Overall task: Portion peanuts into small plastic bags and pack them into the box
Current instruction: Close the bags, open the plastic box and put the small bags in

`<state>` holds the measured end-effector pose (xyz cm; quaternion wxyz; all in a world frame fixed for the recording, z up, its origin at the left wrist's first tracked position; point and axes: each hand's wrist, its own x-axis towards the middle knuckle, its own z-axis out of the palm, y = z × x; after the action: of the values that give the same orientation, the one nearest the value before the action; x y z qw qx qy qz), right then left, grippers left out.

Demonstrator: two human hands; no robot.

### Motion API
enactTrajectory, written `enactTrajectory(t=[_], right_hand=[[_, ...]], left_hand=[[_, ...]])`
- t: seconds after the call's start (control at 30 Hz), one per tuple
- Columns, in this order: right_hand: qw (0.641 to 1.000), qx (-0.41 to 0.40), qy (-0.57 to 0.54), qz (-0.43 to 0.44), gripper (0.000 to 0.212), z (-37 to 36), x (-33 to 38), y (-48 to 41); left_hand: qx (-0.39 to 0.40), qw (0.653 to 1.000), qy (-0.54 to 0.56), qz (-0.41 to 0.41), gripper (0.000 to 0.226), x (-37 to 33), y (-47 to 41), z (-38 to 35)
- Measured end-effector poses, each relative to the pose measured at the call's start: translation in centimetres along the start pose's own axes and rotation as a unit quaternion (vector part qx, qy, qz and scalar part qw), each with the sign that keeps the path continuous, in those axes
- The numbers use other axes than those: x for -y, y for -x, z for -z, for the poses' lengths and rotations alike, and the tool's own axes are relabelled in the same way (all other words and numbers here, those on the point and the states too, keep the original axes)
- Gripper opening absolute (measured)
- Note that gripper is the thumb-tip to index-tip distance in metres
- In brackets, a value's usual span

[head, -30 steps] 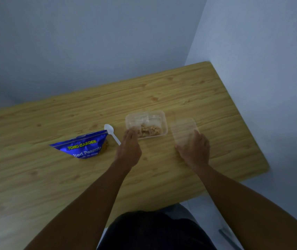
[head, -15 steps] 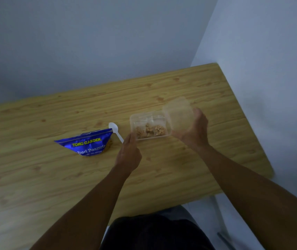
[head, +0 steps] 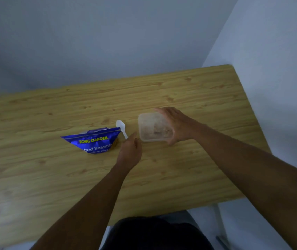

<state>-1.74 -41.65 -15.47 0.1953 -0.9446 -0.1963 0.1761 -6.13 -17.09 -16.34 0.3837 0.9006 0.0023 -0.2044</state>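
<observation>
Finding 1. The box (head: 149, 140), clear plastic, stands on the wooden surface (head: 53, 177) about midway between the far and near edges, somewhat closer to the right edge than to the left. A clear lid (head: 150, 123) lies over its top. Whether the lid is pressed fully home cannot be told. Brownish contents show through the plastic as a blur only.

Finding 2. The right grip (head: 177, 125) spans the lid from its right side and clasps it, with the fingers at the far edge and the thumb at the near right corner.

Finding 3. The left grip (head: 129, 152) is relaxed and holds nothing. Its fingertips point at the box's near left corner and lie just beside it; contact cannot be confirmed.

Finding 4. A white plastic spoon (head: 121, 126) lies flat just left of the box, bowl toward the far edge, with its handle end close to the left fingertips.

Finding 5. A blue peanut bag (head: 93, 141), printed "TONG GARDEN", lies left of the spoon and touches or overlaps its handle.
</observation>
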Motion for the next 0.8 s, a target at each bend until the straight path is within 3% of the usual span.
enactTrajectory(t=[0.23, 0.37, 0.5, 0.6, 0.73, 0.8], right_hand=[[1.000, 0.011, 0.007, -0.007, 0.132, -0.1, 0.2, -0.6], [1.000, 0.005, 0.018, -0.005, 0.131, -0.3, 0.2, -0.9], [1.000, 0.006, 0.018, -0.003, 0.130, -0.5, 0.1, -0.8], [1.000, 0.008, 0.015, -0.008, 0.128, -0.5, 0.2, -0.7], [0.999, 0.018, 0.023, -0.021, 0.126, -0.3, 0.5, -0.2], [0.999, 0.015, 0.009, -0.032, 0.124, -0.3, 0.5, 0.1]], left_hand=[[0.004, 0.988, 0.108, 0.108, 0.035, -1.0, -1.5, -0.4], [-0.006, 0.976, 0.145, 0.161, 0.017, 1.4, -3.7, -1.9], [0.003, 0.973, 0.160, 0.168, 0.004, -0.9, -3.0, -0.8], [0.015, 0.973, 0.150, 0.174, 0.010, -1.1, -3.0, -0.8], [0.022, 0.981, 0.098, 0.167, 0.039, -1.5, -3.0, -0.5], [0.015, 0.987, 0.056, 0.150, 0.043, -2.3, -2.5, -0.2]])
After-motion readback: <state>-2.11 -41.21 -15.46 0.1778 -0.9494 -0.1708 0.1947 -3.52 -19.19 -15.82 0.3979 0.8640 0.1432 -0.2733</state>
